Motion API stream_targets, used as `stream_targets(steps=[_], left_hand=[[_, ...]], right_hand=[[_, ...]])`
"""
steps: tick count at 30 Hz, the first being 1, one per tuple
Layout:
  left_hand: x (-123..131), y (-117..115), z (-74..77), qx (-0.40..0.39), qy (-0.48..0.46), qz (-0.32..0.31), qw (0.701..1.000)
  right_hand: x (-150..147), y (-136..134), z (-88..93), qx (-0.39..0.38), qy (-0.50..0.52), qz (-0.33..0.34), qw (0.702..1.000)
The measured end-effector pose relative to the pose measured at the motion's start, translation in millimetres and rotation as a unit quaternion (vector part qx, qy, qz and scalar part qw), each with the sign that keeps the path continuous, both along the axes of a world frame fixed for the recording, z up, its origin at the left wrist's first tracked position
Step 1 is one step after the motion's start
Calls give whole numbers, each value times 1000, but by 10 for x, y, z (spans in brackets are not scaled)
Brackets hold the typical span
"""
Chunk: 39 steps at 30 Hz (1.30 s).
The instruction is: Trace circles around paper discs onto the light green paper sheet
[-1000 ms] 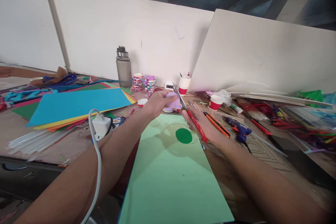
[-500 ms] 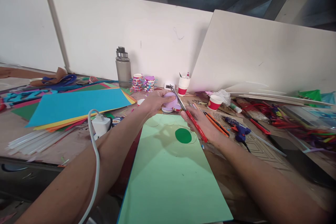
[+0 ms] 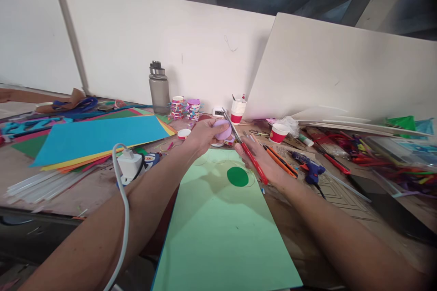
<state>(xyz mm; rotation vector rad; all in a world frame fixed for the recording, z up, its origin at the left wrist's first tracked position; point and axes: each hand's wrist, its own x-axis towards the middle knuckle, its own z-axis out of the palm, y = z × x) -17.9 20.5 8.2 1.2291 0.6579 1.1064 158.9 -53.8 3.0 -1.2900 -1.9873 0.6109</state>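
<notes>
A small purple paper disc (image 3: 221, 130) is pinched in my left hand (image 3: 204, 135), held up over the far end of a light green sheet (image 3: 225, 227). My right hand (image 3: 261, 159) grips a pair of scissors (image 3: 251, 160) with red handles, whose blades point up and away, right beside the disc. Whether the blades touch the disc I cannot tell. On the sheet, below my hands, lies a dark green disc (image 3: 238, 176), with faint circle outlines near it. Low paper rings partly hidden behind my hands sit at the sheet's far edge.
Coloured sheets (image 3: 102, 138), glue sticks (image 3: 37, 184) and a white charger (image 3: 131, 166) with its cable are on the left. A bottle (image 3: 159, 91), stacked paper cups (image 3: 238, 111) and another cup (image 3: 279, 132) stand behind. A blue glue gun (image 3: 312, 170) lies right.
My left hand has turned the purple disc slightly and drawn a little left, uncovering more of a white-and-red ring behind the wrist. The scissors stay almost in place.
</notes>
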Motion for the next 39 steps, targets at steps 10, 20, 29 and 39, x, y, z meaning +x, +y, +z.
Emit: stream_targets(steps=[10,20,29,39], left_hand=[[0,-10,17,28,15,10,999],[-25,51,17,28,22,-10,999],[-23,39,19,-14,-23,-4,1000],[5,15,-18,-2,11,10,1000]], right_hand=[[5,4,-34,-25,35,13,999],[14,24,-63,-33,49,18,998],[15,21,-69,-37,62,9,997],[25,27,-61,-14,14,1,1000]])
